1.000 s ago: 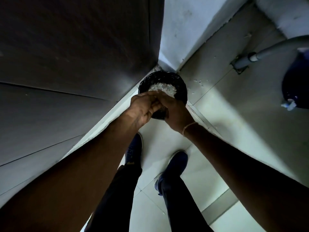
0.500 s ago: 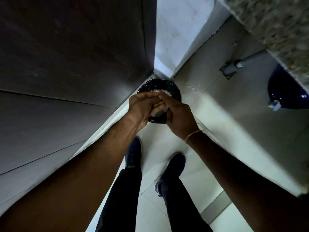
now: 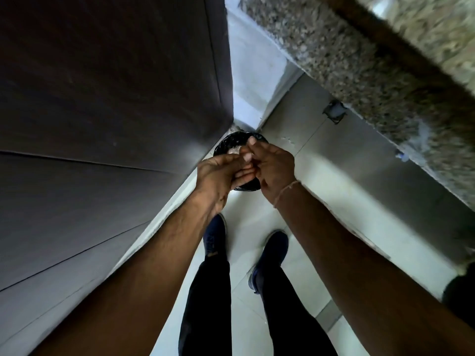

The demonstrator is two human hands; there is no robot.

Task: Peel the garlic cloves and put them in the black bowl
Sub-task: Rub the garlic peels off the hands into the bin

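Note:
A round black container [image 3: 229,142] lined with a black bag stands on the floor in the corner, with pale garlic skins [image 3: 234,150] inside it. Both of my hands are held together right above it and hide most of it. My left hand [image 3: 221,173] has its fingers stretched out, palm turned to the right. The fingers of my right hand [image 3: 275,168] lie against the left palm and fingers, index finger pointing up. No garlic clove shows in either hand.
A dark cabinet door [image 3: 102,98] fills the left side. A speckled granite counter edge [image 3: 359,73] runs along the upper right, with a pipe fitting [image 3: 334,113] on the wall below it. My two blue shoes [image 3: 214,237] stand on the pale floor tiles [image 3: 321,181].
The view has swung so the granite counter came in and the blue vessel at the right left. My hands stayed together over the container, with the left fingers now straighter.

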